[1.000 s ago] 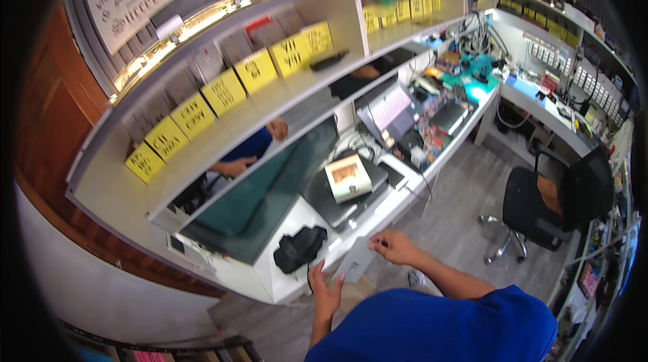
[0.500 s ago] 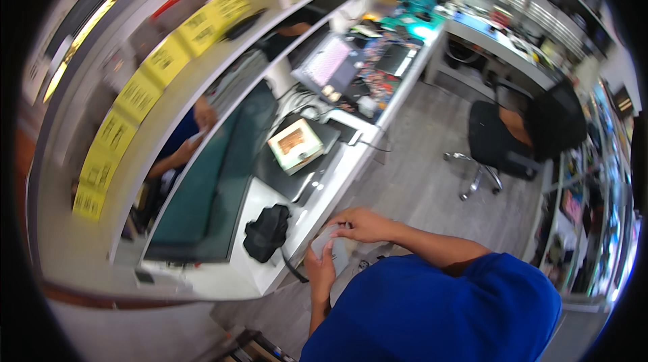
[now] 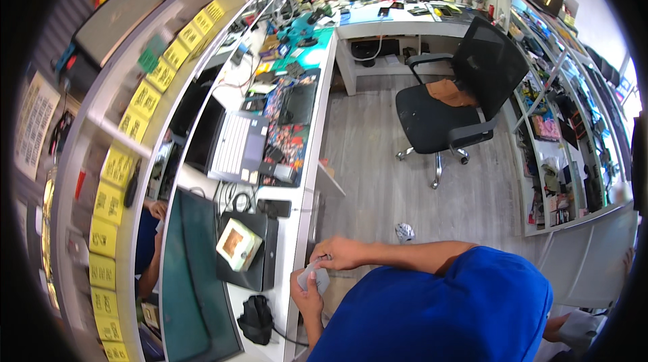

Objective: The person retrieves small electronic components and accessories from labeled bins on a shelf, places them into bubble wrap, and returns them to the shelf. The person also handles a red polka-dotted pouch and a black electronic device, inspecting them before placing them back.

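My left hand (image 3: pixel 308 298) grips a small, flat, pale grey sheet-like piece (image 3: pixel 314 277), thumb lying over its face. From above, my right hand (image 3: pixel 339 252) pinches the upper edge of the same piece, fingers bent. What exactly the piece is cannot be made out. Both hands are close together beside the desk's near edge. Nearest to them on the white desk (image 3: pixel 275 304) are a black pouch-like item (image 3: pixel 256 319) with a cord and a cream box (image 3: pixel 239 245) with a brown picture, which rests on a black flat case (image 3: pixel 266 254).
A large dark monitor (image 3: pixel 196 288) lines the desk's left side, with an open laptop (image 3: pixel 239 146) beyond. Yellow labels (image 3: pixel 104 271) run along the shelf. A black office chair (image 3: pixel 439 115) stands on the grey floor (image 3: pixel 364 179), near a crumpled silvery item (image 3: pixel 404 232). Shelving (image 3: pixel 560 139) fills the right.
The view has swung, so the desk and chair appear farther left and the picture is sharper. Both hands still hold the pale piece, with little change in grip.
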`<state>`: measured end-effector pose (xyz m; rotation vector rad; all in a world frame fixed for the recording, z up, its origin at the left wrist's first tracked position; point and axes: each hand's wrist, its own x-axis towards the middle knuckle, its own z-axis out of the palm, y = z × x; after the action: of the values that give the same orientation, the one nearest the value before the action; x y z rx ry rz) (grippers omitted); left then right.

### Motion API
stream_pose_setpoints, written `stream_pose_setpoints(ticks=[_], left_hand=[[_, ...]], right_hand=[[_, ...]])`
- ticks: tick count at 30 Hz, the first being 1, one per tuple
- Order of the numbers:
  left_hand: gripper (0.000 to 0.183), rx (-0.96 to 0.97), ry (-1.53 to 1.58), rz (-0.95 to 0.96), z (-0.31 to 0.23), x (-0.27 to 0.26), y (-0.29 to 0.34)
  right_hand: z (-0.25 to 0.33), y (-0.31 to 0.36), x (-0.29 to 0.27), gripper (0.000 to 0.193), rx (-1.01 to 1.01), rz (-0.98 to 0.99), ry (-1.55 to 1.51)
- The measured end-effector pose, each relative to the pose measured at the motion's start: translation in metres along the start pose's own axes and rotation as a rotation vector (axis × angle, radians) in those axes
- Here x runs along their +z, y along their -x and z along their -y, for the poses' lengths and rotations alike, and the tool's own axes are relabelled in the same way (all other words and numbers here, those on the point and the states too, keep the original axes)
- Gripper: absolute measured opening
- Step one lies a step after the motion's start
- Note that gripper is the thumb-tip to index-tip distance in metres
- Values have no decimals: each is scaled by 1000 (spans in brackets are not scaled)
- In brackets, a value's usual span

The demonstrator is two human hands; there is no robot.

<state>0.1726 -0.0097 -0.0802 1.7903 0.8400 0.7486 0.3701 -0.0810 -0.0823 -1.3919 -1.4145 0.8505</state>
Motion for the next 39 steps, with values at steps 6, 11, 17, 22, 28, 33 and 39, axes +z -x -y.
stream_pose_setpoints(ticks=[6, 11, 17, 22, 28, 33, 39], left_hand=[[28, -39, -17, 108, -21, 102, -68], [25, 2, 81, 178, -30, 187, -120], [26, 210, 47, 573, -59, 272, -173], [23, 406, 59, 983, -99, 366, -189], [14, 784, 48, 1385, -147, 484, -134], [17, 892, 133, 1495, -187, 572, -56], [16, 685, 198, 1530, -237, 673, 44]], right_hand=[[-44, 15, -116, 29, -23, -133, 48], [-55, 51, -203, 28, 88, -320, 25], [-59, 107, -269, 24, 147, -591, 224], [-57, 188, -268, 22, 268, -994, 325], [-33, 305, -248, 21, 560, -1386, 339], [-24, 404, -266, 20, 643, -1514, 457], [5, 534, -312, 20, 747, -1539, 475]])
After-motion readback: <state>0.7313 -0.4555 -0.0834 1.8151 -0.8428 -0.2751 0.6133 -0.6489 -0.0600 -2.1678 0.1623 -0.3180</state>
